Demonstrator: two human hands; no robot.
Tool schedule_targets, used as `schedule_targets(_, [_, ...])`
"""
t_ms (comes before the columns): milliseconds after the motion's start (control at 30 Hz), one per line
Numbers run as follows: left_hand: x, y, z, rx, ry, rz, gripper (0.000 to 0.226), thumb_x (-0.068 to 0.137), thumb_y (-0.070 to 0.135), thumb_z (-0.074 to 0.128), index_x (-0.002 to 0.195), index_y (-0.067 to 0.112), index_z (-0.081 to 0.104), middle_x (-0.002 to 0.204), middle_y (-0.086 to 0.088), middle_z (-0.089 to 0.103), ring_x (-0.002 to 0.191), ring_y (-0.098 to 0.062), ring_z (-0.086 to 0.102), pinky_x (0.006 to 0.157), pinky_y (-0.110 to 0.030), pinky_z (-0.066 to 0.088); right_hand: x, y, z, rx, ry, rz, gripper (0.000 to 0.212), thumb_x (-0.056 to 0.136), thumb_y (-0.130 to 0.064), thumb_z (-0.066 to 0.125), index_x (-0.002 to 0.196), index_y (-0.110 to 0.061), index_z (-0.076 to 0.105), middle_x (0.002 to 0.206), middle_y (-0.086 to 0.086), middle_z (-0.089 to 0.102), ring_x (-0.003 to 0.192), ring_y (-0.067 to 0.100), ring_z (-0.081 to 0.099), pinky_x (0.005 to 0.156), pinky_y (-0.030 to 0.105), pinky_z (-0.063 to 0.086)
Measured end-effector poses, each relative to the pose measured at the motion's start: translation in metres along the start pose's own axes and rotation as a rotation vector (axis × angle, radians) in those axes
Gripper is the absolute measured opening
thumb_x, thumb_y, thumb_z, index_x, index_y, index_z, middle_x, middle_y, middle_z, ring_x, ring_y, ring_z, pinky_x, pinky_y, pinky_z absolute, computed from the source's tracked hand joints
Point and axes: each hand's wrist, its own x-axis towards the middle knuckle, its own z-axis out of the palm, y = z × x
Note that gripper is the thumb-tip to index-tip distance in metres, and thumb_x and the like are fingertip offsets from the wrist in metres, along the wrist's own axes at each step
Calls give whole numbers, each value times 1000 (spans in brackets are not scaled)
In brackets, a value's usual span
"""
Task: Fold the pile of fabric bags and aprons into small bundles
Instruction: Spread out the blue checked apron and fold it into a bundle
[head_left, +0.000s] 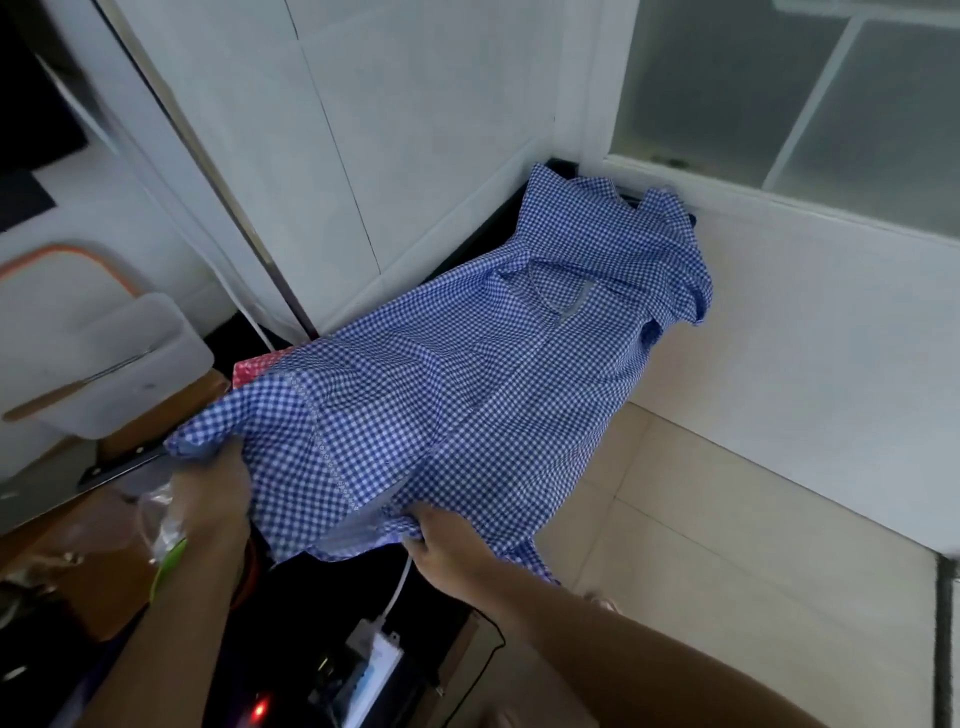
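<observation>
Right hand (441, 545) pinches the bunched near hem of the blue checked apron (467, 364); left hand (213, 493) seems to grip its near corner, fingers hidden. It lies spread over a dark counter (470, 236), with its long axis running away towards the wall corner.

No text, label, brand, number or sign can be read here. Below the blue checked apron (467, 374), a white box (371, 670) with a cable carries a pale bluish patch, too blurred to tell whether it is writing.
</observation>
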Motion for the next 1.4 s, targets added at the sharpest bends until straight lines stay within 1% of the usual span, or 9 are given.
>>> schedule_targets(133, [-1, 45, 13, -377, -150, 17, 13, 97, 25, 46, 86, 22, 51, 101, -3, 59, 59, 0, 59, 60, -16, 51, -7, -8, -24, -63, -17, -55, 64, 85, -35, 68, 139, -12, 42, 126, 11, 58, 112, 26, 55, 92, 37, 45])
schedule_targets(333, [-24, 148, 77, -707, -393, 46, 21, 101, 14, 39, 82, 14, 49, 50, 10, 65, 51, -1, 64, 58, -15, 52, -12, -24, -101, -89, 160, -93, 24, 92, -18, 59, 98, 5, 64, 78, 22, 61, 82, 30, 59, 67, 29, 36])
schedule_targets(533, [-36, 231, 168, -885, -432, 40, 26, 96, 1, 43, 80, 2, 63, 65, -11, 69, 55, -17, 67, 56, -26, 57, -4, -3, -230, -31, 197, -56, 37, 92, -24, 60, 63, -8, 44, 56, 6, 44, 52, 15, 41, 54, 27, 27])
schedule_targets(733, [-8, 311, 284, -823, -402, 15, 19, 98, 5, 41, 97, -2, 58, 64, -11, 67, 45, -12, 64, 46, -22, 53, 45, 64, -372, -93, 264, -57, 34, 95, -24, 56, 90, 10, 57, 87, 26, 62, 80, 36, 57, 67, 34, 35])
schedule_targets(900, [13, 365, 382, -732, -376, 45, 22, 98, 4, 41, 96, -7, 61, 75, -15, 66, 58, -19, 66, 53, -27, 57, 97, 123, -465, -50, 251, -13, 24, 94, -25, 59, 110, -8, 66, 112, 6, 68, 100, 21, 62, 93, 36, 46])
schedule_targets(1033, [46, 398, 452, -664, -363, -32, 17, 96, 1, 46, 89, -5, 60, 56, -11, 65, 44, -13, 63, 59, -31, 59, 144, 165, -526, -30, 199, 56, 26, 95, -21, 56, 112, -4, 65, 116, 6, 66, 99, 17, 60, 82, 12, 42])
schedule_targets(1133, [79, 418, 494, -580, -347, 3, 16, 96, 3, 44, 101, -5, 57, 70, -12, 63, 41, -11, 62, 59, -29, 59, 188, 195, -563, -39, 237, 106, 30, 94, -20, 58, 106, 8, 63, 109, 18, 66, 99, 30, 60, 75, 27, 39])
schedule_targets(1233, [100, 435, 527, -573, -450, 102, 18, 99, 5, 38, 101, -4, 54, 66, -2, 69, 57, -13, 65, 56, -20, 54, 231, 217, -596, -137, 296, 137, 26, 87, -22, 67, 91, 3, 63, 94, 13, 64, 88, 24, 58, 63, 30, 29])
schedule_targets(1400, [92, 398, 580, 202, -542, 527, 71, 88, 33, 66, 146, 12, 29, 145, -6, 40, 132, -23, 41, 108, -38, 34, 303, 263, -609, -276, 327, 177, 35, 79, -25, 75, 105, -4, 64, 114, 12, 63, 106, 27, 58, 76, 29, 37])
